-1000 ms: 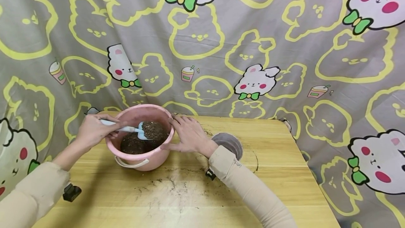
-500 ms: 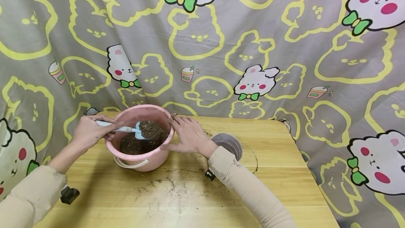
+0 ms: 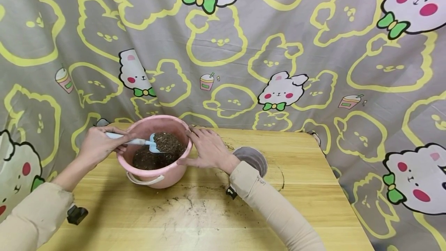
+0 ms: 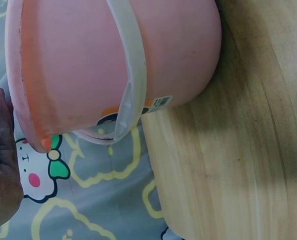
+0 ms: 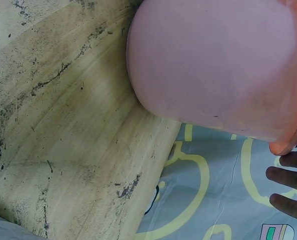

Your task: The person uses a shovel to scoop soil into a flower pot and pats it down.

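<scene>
In the head view a pink bucket with a white handle stands on the table at the left, dark soil inside. My left hand grips the pale handle of a light blue garden trowel above the bucket's left rim. Its blade carries a heap of soil. My right hand rests on the right rim, thumb and fingers spread along it. In the right wrist view its fingers extend straight past the rim. The left wrist view shows only part of my left hand.
A grey round pot stands right of the bucket, partly behind my right forearm. Soil crumbs lie scattered over the wooden table. A patterned curtain hangs along the table's far edge.
My left hand and the trowel have shifted slightly left, with the soil heap still on the blade. The right hand and the bucket stay in place.
</scene>
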`<state>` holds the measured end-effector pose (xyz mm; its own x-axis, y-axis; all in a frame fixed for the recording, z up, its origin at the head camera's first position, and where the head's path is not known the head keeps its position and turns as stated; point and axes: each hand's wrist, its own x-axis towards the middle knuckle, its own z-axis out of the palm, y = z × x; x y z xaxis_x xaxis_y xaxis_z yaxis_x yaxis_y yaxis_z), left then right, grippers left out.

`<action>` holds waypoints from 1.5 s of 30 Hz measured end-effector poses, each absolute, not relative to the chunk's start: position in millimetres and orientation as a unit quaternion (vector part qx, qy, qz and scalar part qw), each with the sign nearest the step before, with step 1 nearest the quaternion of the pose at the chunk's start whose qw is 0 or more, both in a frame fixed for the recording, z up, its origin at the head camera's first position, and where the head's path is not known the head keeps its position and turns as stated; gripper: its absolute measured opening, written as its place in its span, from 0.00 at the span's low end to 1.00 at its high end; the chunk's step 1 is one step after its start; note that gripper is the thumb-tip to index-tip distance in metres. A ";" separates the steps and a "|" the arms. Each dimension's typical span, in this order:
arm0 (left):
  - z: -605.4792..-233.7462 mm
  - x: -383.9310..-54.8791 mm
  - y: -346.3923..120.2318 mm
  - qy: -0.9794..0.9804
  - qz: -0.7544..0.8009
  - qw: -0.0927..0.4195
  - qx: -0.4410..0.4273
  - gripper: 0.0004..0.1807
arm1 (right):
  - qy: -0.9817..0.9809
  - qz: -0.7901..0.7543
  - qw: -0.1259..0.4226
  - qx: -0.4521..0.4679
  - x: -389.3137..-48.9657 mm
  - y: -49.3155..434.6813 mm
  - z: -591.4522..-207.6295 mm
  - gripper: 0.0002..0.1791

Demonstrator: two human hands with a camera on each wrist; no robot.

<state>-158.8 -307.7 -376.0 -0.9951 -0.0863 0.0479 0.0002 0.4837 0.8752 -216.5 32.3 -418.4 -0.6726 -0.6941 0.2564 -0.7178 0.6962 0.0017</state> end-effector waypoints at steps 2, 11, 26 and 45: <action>-375.7 -158.3 -307.9 -0.861 -0.506 0.042 0.027 0.15 | -0.913 0.048 0.122 0.387 -216.5 32.2 -418.9 0.58; -372.9 -157.7 -306.8 -0.864 -0.501 0.037 0.040 0.23 | -0.912 0.045 0.124 0.388 -216.8 32.1 -418.2 0.59; -348.6 -156.8 -280.4 -0.864 -0.501 0.041 0.037 0.27 | -0.912 0.077 0.117 0.386 -213.3 67.9 -404.7 0.57; -334.6 -164.9 -209.2 -0.830 -0.557 -0.033 0.001 0.29 | -0.932 0.066 0.091 0.345 -185.9 187.0 -407.9 0.57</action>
<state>-164.9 -209.2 -334.6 -0.9978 0.0350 -0.0564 -0.0389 0.3797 0.9243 -185.9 187.0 -407.9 -0.7449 -0.6314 0.2156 -0.6554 0.7530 -0.0593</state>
